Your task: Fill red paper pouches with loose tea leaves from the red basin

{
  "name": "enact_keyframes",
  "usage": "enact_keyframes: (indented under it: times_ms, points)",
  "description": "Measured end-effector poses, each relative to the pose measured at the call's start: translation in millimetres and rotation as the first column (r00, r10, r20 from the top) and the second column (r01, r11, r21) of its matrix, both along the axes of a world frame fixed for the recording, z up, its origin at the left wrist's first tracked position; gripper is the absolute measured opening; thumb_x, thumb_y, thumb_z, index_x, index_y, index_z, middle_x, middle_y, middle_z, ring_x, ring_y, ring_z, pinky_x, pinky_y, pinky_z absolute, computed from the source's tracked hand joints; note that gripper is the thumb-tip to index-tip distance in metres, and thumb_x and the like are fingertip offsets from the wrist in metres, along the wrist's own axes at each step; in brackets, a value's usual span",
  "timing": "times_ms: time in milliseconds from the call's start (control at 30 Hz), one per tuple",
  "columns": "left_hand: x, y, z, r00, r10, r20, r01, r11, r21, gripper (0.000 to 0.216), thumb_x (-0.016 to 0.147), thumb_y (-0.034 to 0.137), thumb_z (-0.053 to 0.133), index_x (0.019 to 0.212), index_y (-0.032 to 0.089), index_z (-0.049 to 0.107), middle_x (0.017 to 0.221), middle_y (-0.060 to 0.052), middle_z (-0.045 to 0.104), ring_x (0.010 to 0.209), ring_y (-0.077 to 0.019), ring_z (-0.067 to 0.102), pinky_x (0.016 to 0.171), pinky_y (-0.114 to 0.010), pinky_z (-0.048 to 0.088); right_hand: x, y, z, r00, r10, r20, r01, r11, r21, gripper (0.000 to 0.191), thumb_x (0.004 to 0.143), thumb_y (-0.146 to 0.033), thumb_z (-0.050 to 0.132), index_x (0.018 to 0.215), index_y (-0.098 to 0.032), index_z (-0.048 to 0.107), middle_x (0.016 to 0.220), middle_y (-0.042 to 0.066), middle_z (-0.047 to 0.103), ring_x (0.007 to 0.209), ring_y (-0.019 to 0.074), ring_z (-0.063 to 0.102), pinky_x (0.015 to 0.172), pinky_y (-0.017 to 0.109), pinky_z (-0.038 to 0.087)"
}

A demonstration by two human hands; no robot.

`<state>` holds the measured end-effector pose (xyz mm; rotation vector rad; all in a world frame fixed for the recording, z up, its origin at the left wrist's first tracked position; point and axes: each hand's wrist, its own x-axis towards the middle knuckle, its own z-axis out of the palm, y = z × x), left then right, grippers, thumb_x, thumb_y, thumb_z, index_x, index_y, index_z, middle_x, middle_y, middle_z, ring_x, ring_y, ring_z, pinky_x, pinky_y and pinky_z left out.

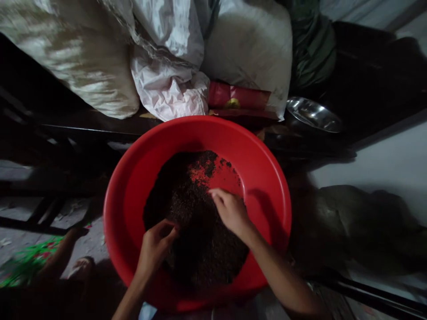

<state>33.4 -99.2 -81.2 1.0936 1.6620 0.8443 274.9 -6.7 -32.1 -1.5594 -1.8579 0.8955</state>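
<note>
A large round red basin (267, 160) holds a heap of dark, crumbly, soil-like material (190, 209). A reddish patch of bare basin bottom shows toward the far right side, with loose bits around it. My left hand (156, 244) is over the near left part of the heap, thumb and fingertips drawn together in a pinch. My right hand (231, 212) is over the right part, its fingers curled and pressed together, pointing left. Whatever lies between the fingertips of either hand is too small and dark to make out.
Behind the basin, a white sack (167, 84), a full pale sack (93, 58) and another sack (250, 44) rest on a dark bench (90, 130). A shiny metal bowl (313, 114) sits at right. Someone's foot (82, 266) is on the floor at left.
</note>
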Motion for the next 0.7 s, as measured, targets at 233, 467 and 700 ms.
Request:
enact_keyframes:
  times_ms: [233, 467, 700]
  points:
    - [-26, -52, 1.0, 0.981, 0.170, -0.090, -0.149, 0.967, 0.205, 0.035, 0.082, 0.054, 0.074, 0.095, 0.022, 0.075, 0.092, -0.003, 0.078, 0.084, -0.0208, 0.076, 0.074, -0.024, 0.063, 99, 186, 59.2, 0.799, -0.600, 0.022, 0.464, 0.640, 0.612, 0.048, 0.091, -0.002, 0.044, 0.135, -0.013, 0.058, 0.137, 0.017, 0.064, 0.118, 0.0192, 0.064, 0.108, 0.039, 0.046]
    - [-23, -68, -18.7, 0.936, 0.124, -0.328, 0.071, 0.849, 0.523, 0.030, 0.097, 0.048, 0.060, 0.095, 0.027, 0.081, 0.096, -0.004, 0.080, 0.085, -0.0207, 0.079, 0.073, -0.024, 0.067, 103, 265, 82.3, 0.796, -0.391, 0.462, 0.146, 0.865, 0.480, 0.020, 0.102, -0.021, 0.059, 0.116, -0.011, 0.067, 0.132, 0.014, 0.065, 0.105, 0.0115, 0.058, 0.099, 0.032, 0.040]
    - [-27, -76, -33.3, 0.898, 0.148, -0.415, 0.107, 0.841, 0.531, 0.034, 0.100, 0.046, 0.056, 0.111, 0.027, 0.081, 0.112, -0.007, 0.080, 0.100, -0.0227, 0.079, 0.087, -0.028, 0.067, 106, 243, 140.8, 0.747, -0.556, 0.365, 0.203, 0.713, 0.671, 0.029, 0.106, -0.022, 0.046, 0.114, -0.007, 0.070, 0.115, 0.019, 0.073, 0.102, 0.0193, 0.065, 0.094, 0.040, 0.043]
